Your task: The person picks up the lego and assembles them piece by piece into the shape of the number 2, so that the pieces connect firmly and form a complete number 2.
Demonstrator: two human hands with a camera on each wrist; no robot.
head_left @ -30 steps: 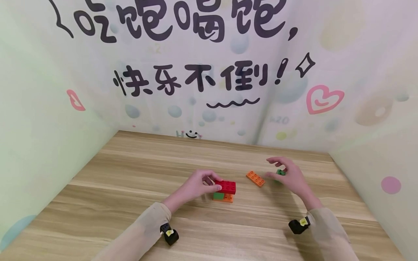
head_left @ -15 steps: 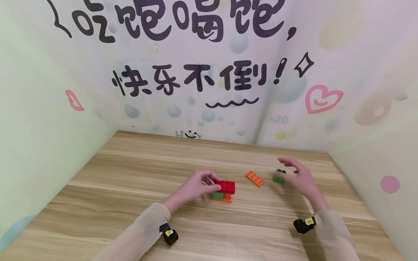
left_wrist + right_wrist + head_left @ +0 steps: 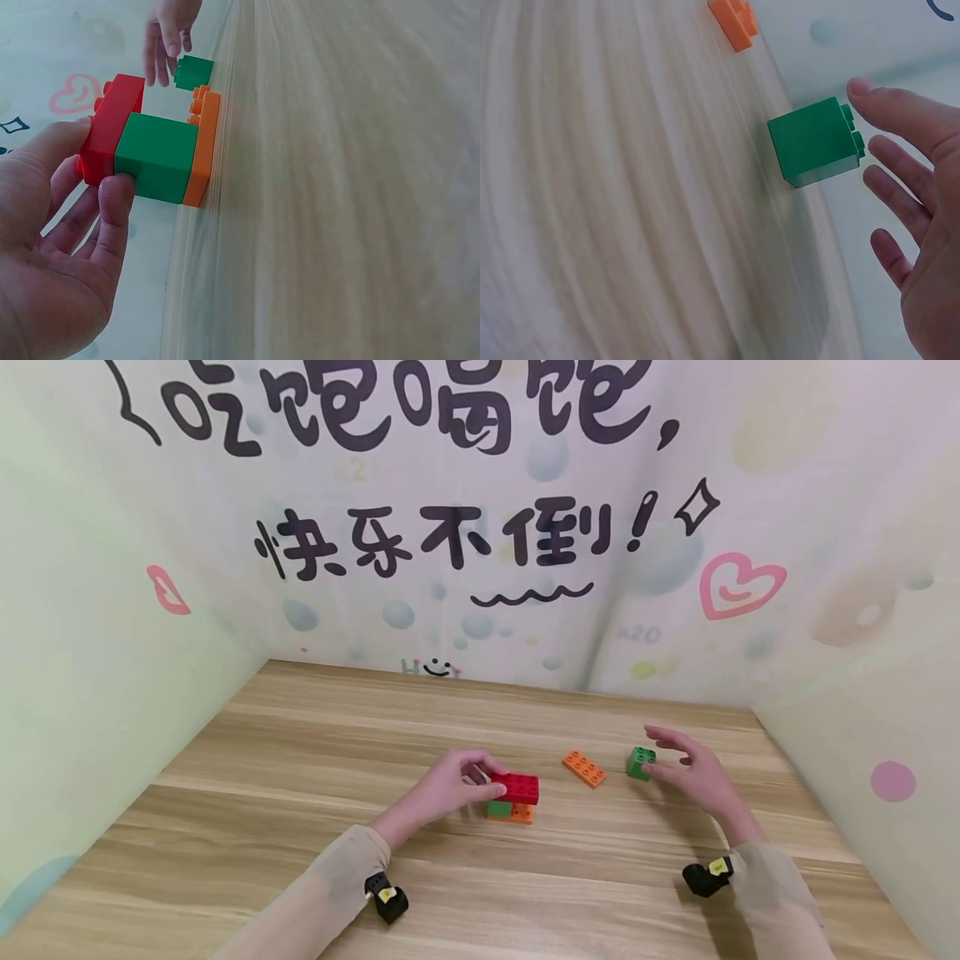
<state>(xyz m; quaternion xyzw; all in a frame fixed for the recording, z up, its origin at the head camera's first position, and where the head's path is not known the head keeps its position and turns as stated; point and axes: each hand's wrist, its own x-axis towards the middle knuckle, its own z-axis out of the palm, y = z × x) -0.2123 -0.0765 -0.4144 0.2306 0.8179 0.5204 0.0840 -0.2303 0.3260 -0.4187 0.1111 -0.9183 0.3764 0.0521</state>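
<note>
My left hand pinches a red building brick at its left end, thumb on one side and fingers on the other. In the left wrist view this red brick sits on a green brick, which stands on one end of a flat orange brick, so the red one overhangs the orange studs. On the right, my right hand hovers with spread, relaxed fingers beside a separate green brick. The right wrist view has the thumb and fingers near the studs of that green brick, holding nothing.
A loose flat orange brick lies studs up between the stack and the separate green brick. All stand on a wood-grain table, with a printed cloth wall behind it and pale walls at both sides.
My right hand has drawn back to the right, uncovering the separate green brick. The left hand keeps its pinch on the red brick, and the stack stays in place.
</note>
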